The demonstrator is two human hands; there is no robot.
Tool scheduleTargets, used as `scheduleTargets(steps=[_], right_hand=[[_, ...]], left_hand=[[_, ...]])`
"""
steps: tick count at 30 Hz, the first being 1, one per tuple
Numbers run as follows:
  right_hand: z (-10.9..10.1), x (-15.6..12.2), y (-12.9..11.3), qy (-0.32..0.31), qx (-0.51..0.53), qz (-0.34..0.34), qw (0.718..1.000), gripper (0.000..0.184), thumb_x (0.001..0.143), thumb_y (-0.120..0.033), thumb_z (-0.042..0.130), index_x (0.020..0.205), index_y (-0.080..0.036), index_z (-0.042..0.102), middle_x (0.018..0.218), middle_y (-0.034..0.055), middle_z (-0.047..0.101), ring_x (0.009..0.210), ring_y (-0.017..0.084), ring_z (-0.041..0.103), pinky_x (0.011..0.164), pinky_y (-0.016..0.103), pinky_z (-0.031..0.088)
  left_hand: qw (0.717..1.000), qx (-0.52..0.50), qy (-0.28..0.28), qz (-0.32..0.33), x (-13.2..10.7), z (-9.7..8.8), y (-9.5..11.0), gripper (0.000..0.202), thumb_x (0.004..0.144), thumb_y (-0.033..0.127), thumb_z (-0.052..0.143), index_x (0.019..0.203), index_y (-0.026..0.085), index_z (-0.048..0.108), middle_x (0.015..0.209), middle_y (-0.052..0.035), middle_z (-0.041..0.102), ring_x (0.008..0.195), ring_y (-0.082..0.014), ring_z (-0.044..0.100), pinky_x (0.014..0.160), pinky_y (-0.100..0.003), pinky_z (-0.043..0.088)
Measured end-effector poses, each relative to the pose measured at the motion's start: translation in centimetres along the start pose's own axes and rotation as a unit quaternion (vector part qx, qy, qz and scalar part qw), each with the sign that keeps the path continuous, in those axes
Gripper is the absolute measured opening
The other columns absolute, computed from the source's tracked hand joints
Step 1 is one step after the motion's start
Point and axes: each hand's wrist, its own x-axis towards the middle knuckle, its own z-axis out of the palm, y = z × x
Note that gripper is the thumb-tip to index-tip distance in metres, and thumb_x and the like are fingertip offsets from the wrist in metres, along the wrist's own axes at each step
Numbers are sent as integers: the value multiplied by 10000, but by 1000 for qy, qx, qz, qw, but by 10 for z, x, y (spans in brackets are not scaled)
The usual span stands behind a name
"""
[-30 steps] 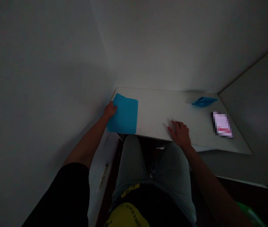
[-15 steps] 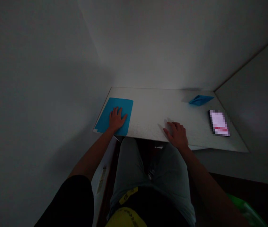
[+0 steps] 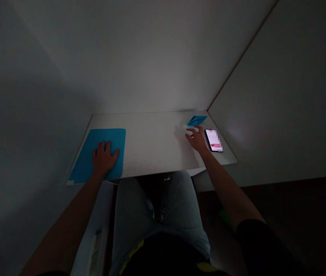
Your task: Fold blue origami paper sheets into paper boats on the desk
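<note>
On the left of the white table, my left hand (image 3: pixel 104 158) lies flat with spread fingers on a stack or sheet of blue paper (image 3: pixel 114 138). My right hand (image 3: pixel 196 138) is raised over the table's right part, its fingers apart and curved, holding nothing. Just beyond its fingertips stands a folded blue paper piece (image 3: pixel 196 120); whether they touch I cannot tell. A phone (image 3: pixel 214 140) with a lit, blurred screen lies to the right of that hand.
The narrow white table (image 3: pixel 151 145) meets a pale wall (image 3: pixel 140 69) at the back and another wall (image 3: pixel 280 107) on the right. Below its front edge are my legs (image 3: pixel 134 218). Something green (image 3: pixel 225 217) shows dimly on the floor at the right.
My right hand has moved forward and right from the table's front edge towards the folded blue paper. My left hand stays on the blue paper. The view has turned to the right.
</note>
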Motion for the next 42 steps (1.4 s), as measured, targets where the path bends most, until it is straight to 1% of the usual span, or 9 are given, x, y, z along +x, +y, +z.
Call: scheduleTargets(steps=[3,7,16,21,24,27,33,38,42], right_hand=[[-2,25,22,-31,-46,3,998,472,964,-453,690,1362,-198,697,1689,214,321,932,238,751,1033,528,619],[14,38,24,-62,-87,-34,994,471,923,-358,726,1348,-158,694,1544,231,552,1315,380,632,1200,604,487],[38,-26,-47,-23,-32,-127,991,477,990,-363,641,1429,-176,649,1457,199,630,1368,384,572,1195,612,478],[49,-88,-96,-47,10,-189,981,359,1047,-390,612,1327,-179,690,1394,196,668,1285,355,624,1123,565,522],[51,-118,-121,-50,39,-222,973,310,1070,-393,592,1269,-185,705,1338,186,690,1255,335,639,1070,531,542],[47,-140,-137,-65,57,-252,964,282,1086,-407,571,1224,-212,721,1298,165,708,1212,321,654,1034,515,545],[27,-154,-143,-127,99,-296,942,251,1082,-441,588,1068,-240,738,1251,140,726,1178,302,660,1019,503,540],[21,-143,-142,-205,201,-217,933,348,1107,-518,497,1022,-244,695,1043,80,740,970,244,687,904,419,571],[29,-116,-138,-167,243,-87,952,353,1068,-552,563,1181,-234,666,920,25,709,687,173,607,676,316,529]], left_hand=[[1000,7,5,-3,1,-1,0,768,1039,586,408,1636,107,468,1749,-228,357,1652,-394,262,1330,-602,214],[1000,8,24,3,-2,-4,5,717,1030,543,419,1596,113,515,1720,-224,412,1639,-379,299,1319,-580,254],[998,8,49,45,-6,-24,19,506,1035,394,435,1416,141,652,1571,-221,574,1543,-377,428,1285,-581,287],[989,-119,41,73,-19,-19,75,449,1057,435,507,1407,188,643,1333,-174,683,1247,-338,633,1156,-527,443],[958,-276,1,81,-34,2,124,458,1062,449,545,1430,182,602,1161,-116,689,915,-221,669,891,-377,565],[920,-387,-4,62,-44,24,159,469,1057,477,581,1418,178,599,1189,-109,665,869,-181,660,813,-323,568],[913,-406,-11,39,-47,38,169,425,994,332,670,1396,201,626,1292,-115,683,982,-208,699,927,-351,572],[917,-390,3,79,-47,36,164,495,935,174,614,1430,192,609,1412,-137,655,1136,-244,685,1046,-394,557],[897,-431,-15,90,-49,35,166,651,909,120,595,1547,221,511,1459,-126,657,1088,-222,709,1008,-379,580]])
